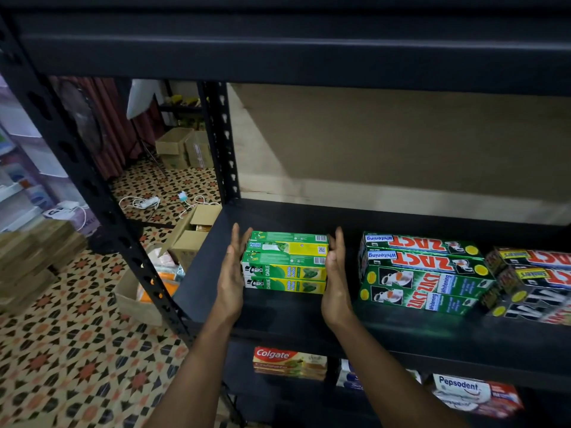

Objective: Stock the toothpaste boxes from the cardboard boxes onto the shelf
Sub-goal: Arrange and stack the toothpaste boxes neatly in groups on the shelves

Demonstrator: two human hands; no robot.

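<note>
Flat fingers (237, 242) bracket the Darlie boxes (285, 264) on the shelf (278, 316).
The left hand (230, 273) and right hand (336, 273) press straight-fingered against the stack's two ends, curled round nothing. The green-and-yellow cartons look crisp and squarely stacked, apart from the Zact boxes (423, 273) to their right. Probably midway: much of the shelf is bare, and opened cardboard boxes (188, 239) sit on the floor.

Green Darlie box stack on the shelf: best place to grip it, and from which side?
Grip the Darlie stack at its two short ends, coming from the front edge of the shelf. The boxes lie flat and stacked, so pressing inward from both ends likely keeps them together. The left hand and right hand flank those ends; the gap to the Zact boxes leaves room.
</note>
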